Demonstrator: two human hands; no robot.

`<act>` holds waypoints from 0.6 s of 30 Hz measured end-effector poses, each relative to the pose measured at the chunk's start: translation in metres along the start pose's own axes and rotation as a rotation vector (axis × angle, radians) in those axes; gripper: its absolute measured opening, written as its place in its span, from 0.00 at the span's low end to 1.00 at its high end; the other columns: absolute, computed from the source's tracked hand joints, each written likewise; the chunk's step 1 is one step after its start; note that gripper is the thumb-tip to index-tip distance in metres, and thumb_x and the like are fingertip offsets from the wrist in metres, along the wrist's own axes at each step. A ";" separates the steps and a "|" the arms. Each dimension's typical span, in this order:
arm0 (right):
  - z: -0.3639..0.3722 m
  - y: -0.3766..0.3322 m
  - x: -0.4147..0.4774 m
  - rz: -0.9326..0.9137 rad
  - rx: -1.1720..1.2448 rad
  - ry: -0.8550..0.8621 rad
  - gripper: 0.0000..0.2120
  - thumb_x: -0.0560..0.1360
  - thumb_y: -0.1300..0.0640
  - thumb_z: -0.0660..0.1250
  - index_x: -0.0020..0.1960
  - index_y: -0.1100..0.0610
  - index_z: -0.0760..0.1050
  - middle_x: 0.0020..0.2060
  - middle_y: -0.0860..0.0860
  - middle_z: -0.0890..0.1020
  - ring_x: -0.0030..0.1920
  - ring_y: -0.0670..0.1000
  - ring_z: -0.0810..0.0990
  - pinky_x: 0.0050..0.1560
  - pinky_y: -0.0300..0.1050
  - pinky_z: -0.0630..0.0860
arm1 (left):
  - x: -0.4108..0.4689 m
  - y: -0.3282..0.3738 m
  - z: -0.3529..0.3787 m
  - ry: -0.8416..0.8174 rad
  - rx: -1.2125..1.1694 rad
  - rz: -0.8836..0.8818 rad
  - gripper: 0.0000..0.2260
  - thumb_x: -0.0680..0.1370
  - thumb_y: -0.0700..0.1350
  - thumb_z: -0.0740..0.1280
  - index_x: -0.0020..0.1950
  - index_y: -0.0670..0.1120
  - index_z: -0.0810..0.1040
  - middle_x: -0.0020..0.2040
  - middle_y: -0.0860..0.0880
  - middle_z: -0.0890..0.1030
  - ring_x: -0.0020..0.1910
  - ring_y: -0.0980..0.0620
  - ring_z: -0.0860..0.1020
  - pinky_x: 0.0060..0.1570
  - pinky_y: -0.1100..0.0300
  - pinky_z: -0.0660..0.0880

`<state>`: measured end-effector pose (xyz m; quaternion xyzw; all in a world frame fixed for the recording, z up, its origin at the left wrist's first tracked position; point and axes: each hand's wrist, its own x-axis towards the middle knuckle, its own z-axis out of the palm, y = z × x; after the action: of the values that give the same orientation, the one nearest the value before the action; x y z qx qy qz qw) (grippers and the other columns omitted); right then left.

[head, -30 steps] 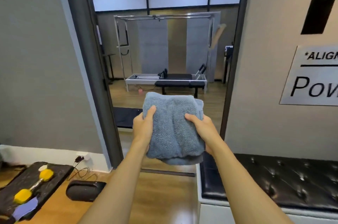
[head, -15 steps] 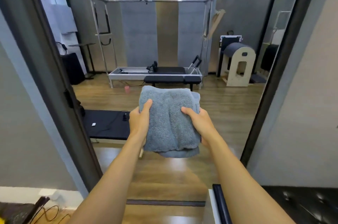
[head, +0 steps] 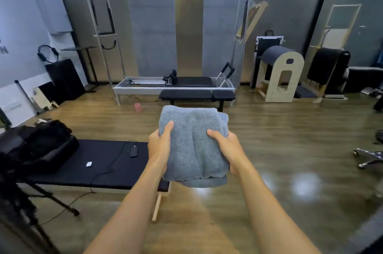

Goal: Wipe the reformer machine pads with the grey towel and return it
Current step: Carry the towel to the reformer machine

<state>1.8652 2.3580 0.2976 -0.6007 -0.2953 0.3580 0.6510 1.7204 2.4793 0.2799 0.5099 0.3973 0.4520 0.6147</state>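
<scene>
A folded grey towel is held out in front of me at chest height. My left hand grips its left side and my right hand grips its right side, thumbs on top. Across the room by the back wall stands the reformer machine, a metal frame with a tall tower and a black carriage pad. In front of it sits a long black padded box on legs. The towel is well short of the machine.
A low black bench with a cable, a small device and a black bag lies at my left. A tripod stands at near left. A ladder barrel and other apparatus line the right wall. An office chair base sits far right. Wooden floor lies between.
I have passed through the doorway into the studio; the door frame and walls are gone from view and the reformer looks nearer. Both hands keep the same hold on the towel.
</scene>
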 end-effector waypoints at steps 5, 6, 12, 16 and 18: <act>0.006 -0.010 0.147 0.016 0.004 -0.018 0.11 0.72 0.50 0.72 0.53 0.51 0.80 0.43 0.46 0.87 0.43 0.46 0.86 0.36 0.40 0.80 | 0.134 -0.002 0.043 0.034 0.013 -0.019 0.17 0.72 0.60 0.70 0.49 0.47 0.84 0.45 0.50 0.86 0.45 0.49 0.85 0.49 0.48 0.82; 0.006 -0.010 0.174 0.019 0.005 -0.018 0.11 0.72 0.50 0.72 0.54 0.52 0.80 0.44 0.46 0.87 0.44 0.47 0.86 0.39 0.42 0.81 | 0.161 -0.003 0.051 0.037 0.017 -0.031 0.18 0.72 0.60 0.70 0.49 0.47 0.84 0.46 0.50 0.86 0.46 0.49 0.85 0.50 0.47 0.81; 0.004 -0.001 0.346 0.033 -0.010 -0.021 0.12 0.72 0.50 0.73 0.54 0.52 0.80 0.45 0.47 0.87 0.45 0.48 0.86 0.44 0.47 0.81 | 0.324 -0.025 0.102 0.049 0.012 -0.039 0.19 0.69 0.61 0.70 0.48 0.48 0.84 0.47 0.50 0.86 0.47 0.48 0.85 0.51 0.46 0.81; 0.003 0.005 0.466 0.043 -0.009 0.002 0.13 0.71 0.50 0.73 0.54 0.52 0.80 0.45 0.47 0.87 0.45 0.48 0.86 0.41 0.45 0.81 | 0.442 -0.043 0.141 0.027 -0.003 -0.056 0.16 0.68 0.61 0.71 0.44 0.49 0.84 0.43 0.52 0.87 0.44 0.49 0.85 0.45 0.50 0.82; 0.001 0.002 0.526 0.049 -0.015 0.025 0.11 0.71 0.51 0.73 0.53 0.52 0.80 0.44 0.48 0.87 0.44 0.49 0.86 0.40 0.44 0.81 | 0.500 -0.046 0.165 0.016 -0.015 -0.067 0.16 0.69 0.60 0.71 0.43 0.48 0.84 0.42 0.51 0.87 0.43 0.49 0.85 0.44 0.50 0.82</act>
<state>2.1635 2.7906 0.2718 -0.6171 -0.2749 0.3641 0.6412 2.0218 2.9127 0.2475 0.4880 0.4156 0.4383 0.6301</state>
